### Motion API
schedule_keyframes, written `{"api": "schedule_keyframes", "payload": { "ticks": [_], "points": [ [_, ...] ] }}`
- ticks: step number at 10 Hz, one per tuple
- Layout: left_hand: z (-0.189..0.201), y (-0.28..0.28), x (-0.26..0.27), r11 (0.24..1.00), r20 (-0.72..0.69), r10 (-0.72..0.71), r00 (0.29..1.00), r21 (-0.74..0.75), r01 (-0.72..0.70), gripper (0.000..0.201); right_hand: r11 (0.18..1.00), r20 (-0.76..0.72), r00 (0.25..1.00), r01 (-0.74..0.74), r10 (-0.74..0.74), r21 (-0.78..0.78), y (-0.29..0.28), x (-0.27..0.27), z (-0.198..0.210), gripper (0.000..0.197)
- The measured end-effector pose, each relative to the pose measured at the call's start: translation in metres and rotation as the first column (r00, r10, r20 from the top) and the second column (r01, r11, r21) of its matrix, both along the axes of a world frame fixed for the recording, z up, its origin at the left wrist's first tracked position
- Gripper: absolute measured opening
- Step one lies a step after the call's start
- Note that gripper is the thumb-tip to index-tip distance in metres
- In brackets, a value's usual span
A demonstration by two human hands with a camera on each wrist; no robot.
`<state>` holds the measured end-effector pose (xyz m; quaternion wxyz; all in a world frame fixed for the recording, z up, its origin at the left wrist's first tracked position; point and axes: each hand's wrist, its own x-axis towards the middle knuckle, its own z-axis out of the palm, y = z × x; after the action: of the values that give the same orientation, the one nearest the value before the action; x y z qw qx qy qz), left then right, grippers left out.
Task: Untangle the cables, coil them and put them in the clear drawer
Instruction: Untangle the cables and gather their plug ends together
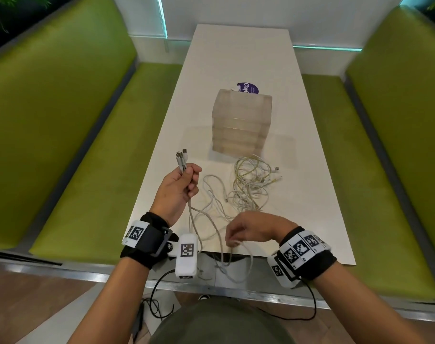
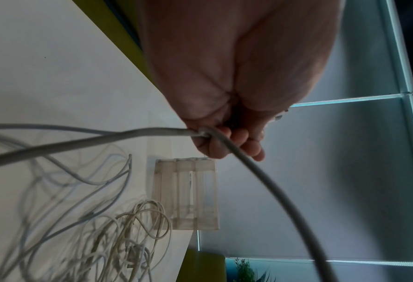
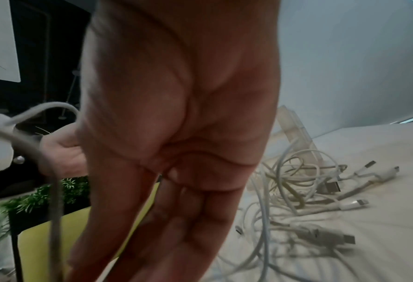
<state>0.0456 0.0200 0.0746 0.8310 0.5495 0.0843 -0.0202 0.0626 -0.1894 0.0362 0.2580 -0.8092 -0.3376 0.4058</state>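
Nearest the head camera, the right hand [image 1: 251, 229] hangs over the table's near edge with curled fingertips pinching a strand of the grey-white cable [image 1: 211, 219]. Its wrist view shows mostly palm, heavily blurred, so the pinch cannot be made out there.

That cable is round, smooth and limp. Both of its plug ends [image 1: 181, 157] stand side by side, pointing up and away from the person, gripped in the left hand [image 1: 179, 189], which is closed round them above the table's left edge. From that fist two strands drop down toward the person, and loops spill over the near edge; their lowest part is hard to follow against the floor. In the left wrist view the fingers [image 2: 234, 141] wrap the cable where it leaves the fist, and the plugs are hidden by the palm.

Farther in lies the tangle of cables [image 1: 253, 184], thin white and yellowish cords in loose overlapping loops, several connectors sticking out to the right. Which cord owns which plug cannot be told.

Just beyond the tangle stands the clear drawer unit [image 1: 241, 122], a frosted plastic block of stacked drawers, all closed. A purple round sticker [image 1: 248, 86] is half hidden behind it.

Everything sits on the white table [image 1: 236, 50], smooth and long, running away from the person between green upholstered benches [image 1: 62, 135].
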Motion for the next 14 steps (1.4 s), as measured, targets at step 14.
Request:
{"api": "schedule_keyframes", "payload": {
  "ticks": [14],
  "points": [
    [-0.028, -0.013, -0.002, 0.989, -0.321, 0.014, 0.947, -0.137, -0.061, 0.022, 0.975, 0.155, 0.986, 0.022, -0.057, 0.22, 0.004, -0.004, -0.004, 0.022]
  ]
}}
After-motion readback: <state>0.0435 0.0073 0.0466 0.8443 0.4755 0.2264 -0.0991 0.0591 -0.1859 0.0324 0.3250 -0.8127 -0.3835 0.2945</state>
